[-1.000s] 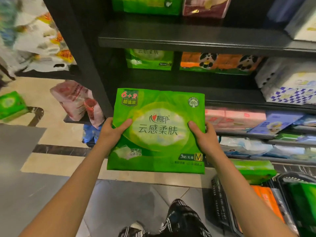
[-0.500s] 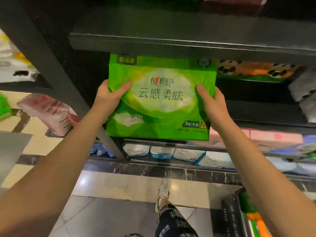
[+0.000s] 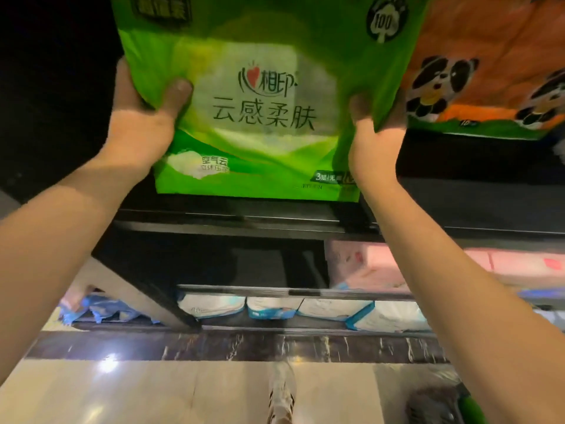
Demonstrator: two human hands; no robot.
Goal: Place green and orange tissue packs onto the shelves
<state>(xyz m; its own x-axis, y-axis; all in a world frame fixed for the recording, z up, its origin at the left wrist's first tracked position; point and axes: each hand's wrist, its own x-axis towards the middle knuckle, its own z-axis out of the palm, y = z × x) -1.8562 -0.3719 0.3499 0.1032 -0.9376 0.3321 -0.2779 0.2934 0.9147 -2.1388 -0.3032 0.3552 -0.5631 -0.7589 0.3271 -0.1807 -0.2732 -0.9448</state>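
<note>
Left hand (image 3: 143, 117) grips the left edge of the green tissue pack (image 3: 260, 96), thumb curled over the front, the other fingers hidden behind it. And the pack sits upright, square to the camera, its bottom edge just above the dark shelf (image 3: 244, 221); whether it touches the shelf is hard to tell. White lettering panel in the middle, green all round. Over to the right hand (image 3: 376, 130), clamped on the pack's right edge, thumb on the front, fingers wrapped behind. Just beside it on the right, touching or nearly so, stands an orange panda pack (image 3: 489, 71). Down below, white and blue packs (image 3: 275, 307) line a lower shelf above the tiled floor (image 3: 153, 390).
</note>
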